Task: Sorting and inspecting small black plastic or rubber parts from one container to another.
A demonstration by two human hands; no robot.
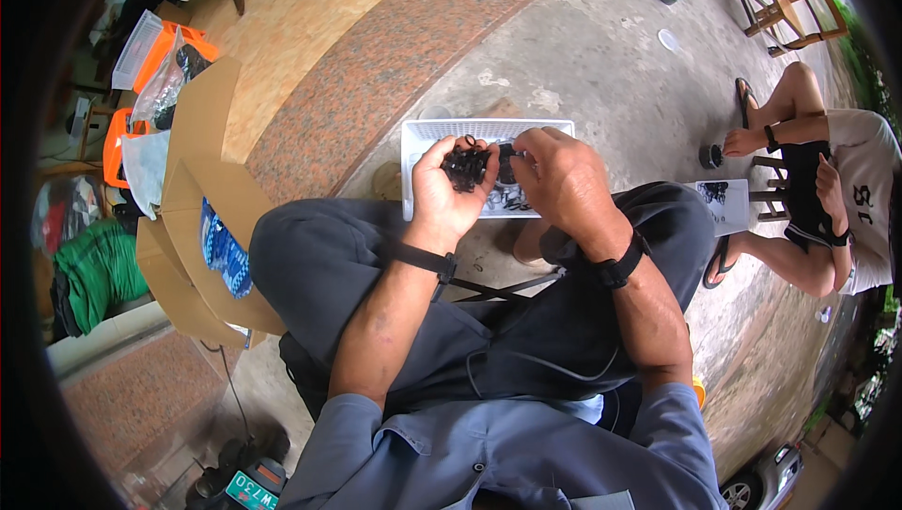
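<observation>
My left hand (pixel 440 202) is cupped palm up around a pile of small black rings (pixel 464 168). One ring stands up at the top of the pile. Beside it, my right hand (pixel 567 181) has its thumb and fingers drawn together in a pinch; what is between the fingertips is too small to make out. Both hands are over a white plastic basket (pixel 432 125) with perforated sides, in front of my knees. More small dark pieces (pixel 507 198) lie inside the basket, partly hidden by my hands.
An open cardboard box (pixel 202 134) with a blue package (pixel 224 247) stands at my left. At my right, a seated person (pixel 860 190) is beside another white tray (pixel 731 219) holding black pieces. A wooden chair (pixel 785 12) stands beyond. A stone step (pixel 376 49) runs along the far left.
</observation>
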